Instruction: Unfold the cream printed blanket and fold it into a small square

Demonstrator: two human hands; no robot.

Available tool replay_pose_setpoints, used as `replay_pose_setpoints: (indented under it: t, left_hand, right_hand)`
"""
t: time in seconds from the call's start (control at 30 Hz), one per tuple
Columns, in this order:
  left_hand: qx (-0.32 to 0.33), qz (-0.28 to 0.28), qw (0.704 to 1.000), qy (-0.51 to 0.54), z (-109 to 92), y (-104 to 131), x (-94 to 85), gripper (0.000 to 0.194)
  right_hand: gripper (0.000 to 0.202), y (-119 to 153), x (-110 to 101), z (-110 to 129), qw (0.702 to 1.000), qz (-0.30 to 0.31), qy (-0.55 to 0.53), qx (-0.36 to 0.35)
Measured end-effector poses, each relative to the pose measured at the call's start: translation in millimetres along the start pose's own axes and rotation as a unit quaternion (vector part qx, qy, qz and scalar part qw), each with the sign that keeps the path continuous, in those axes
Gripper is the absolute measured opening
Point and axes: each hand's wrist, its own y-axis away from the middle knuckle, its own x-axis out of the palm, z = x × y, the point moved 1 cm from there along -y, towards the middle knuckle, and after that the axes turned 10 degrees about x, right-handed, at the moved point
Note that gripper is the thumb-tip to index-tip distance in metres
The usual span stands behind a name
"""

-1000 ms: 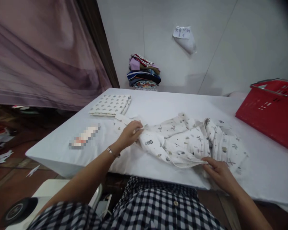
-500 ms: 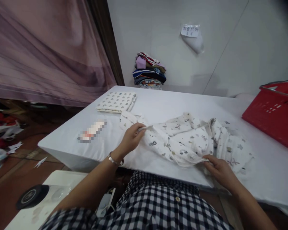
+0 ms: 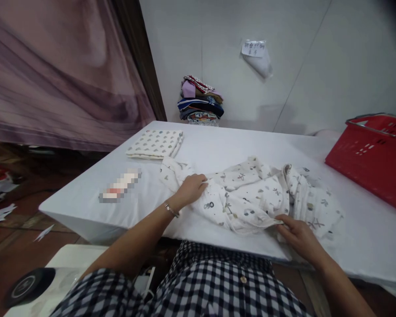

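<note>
A white cloth with grey and brown prints (image 3: 247, 196) lies rumpled across the table, bunched at its right end. My left hand (image 3: 192, 188) is closed on its left part, the fingers curled over the fabric. At the near edge of the cloth, my right hand (image 3: 293, 231) pinches a corner and pulls it into a point. Beyond my left hand sits a folded cream cloth with small prints (image 3: 155, 143). A blurred-out flat item (image 3: 120, 186) lies left of my left hand.
The white-covered table (image 3: 108, 220) has a red basket (image 3: 372, 158) at its right. A pile of folded clothes (image 3: 200, 103) stands behind the far edge, below a paper sign on the wall (image 3: 254, 48). A pink curtain (image 3: 59, 75) hangs at the left.
My left hand has turned over and its fingers have curled further onto the cloth. The edge between my hands looks slacker. The whole view has shifted slightly.
</note>
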Motion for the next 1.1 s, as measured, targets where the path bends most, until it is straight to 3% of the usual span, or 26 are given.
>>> replay_pose_setpoints:
  t: [0.07, 0.13, 0.23, 0.33, 0.57, 0.73, 0.9, 1.0, 1.1]
  left_hand:
    - [0.041, -0.088, 0.992, 0.075, 3, 31, -8.2, 0.016]
    - [0.061, -0.131, 0.980, 0.135, 6, 65, -10.2, 0.014]
    - [0.017, -0.088, 0.975, 0.202, 11, 105, -3.5, 0.013]
    - [-0.038, -0.061, 0.966, 0.250, 14, 121, 0.7, 0.017]
    - [-0.075, -0.004, 0.952, 0.298, 12, 102, -17.4, 0.015]
    - [-0.098, -0.004, 0.950, 0.297, 15, 80, -21.3, 0.014]
    - [-0.067, 0.023, 0.928, 0.366, 20, 68, -25.5, 0.011]
    - [-0.039, -0.003, 0.903, 0.428, 13, 66, -34.1, 0.010]
    - [-0.028, -0.052, 0.905, 0.420, 3, 64, -39.9, 0.012]
  right_hand:
    - [0.032, -2, -1, 0, 1.000, -0.010, 0.000, -0.003]
    - [0.032, -4, -1, -2, 1.000, -0.012, 0.005, 0.000]
    - [0.032, -7, 2, -5, 1.000, 0.000, 0.016, 0.005]
    - [0.033, -10, 5, -7, 1.000, 0.009, 0.022, 0.011]
    - [0.035, -12, 4, -5, 0.999, 0.010, 0.025, 0.021]
    - [0.035, -9, 3, -4, 1.000, 0.003, 0.023, 0.022]
    - [0.033, -10, 2, -5, 0.999, 0.004, 0.034, 0.011]
    - [0.034, -18, -2, -2, 0.998, -0.005, 0.057, 0.017]
    - [0.035, -30, -8, 7, 0.994, -0.010, 0.106, 0.017]
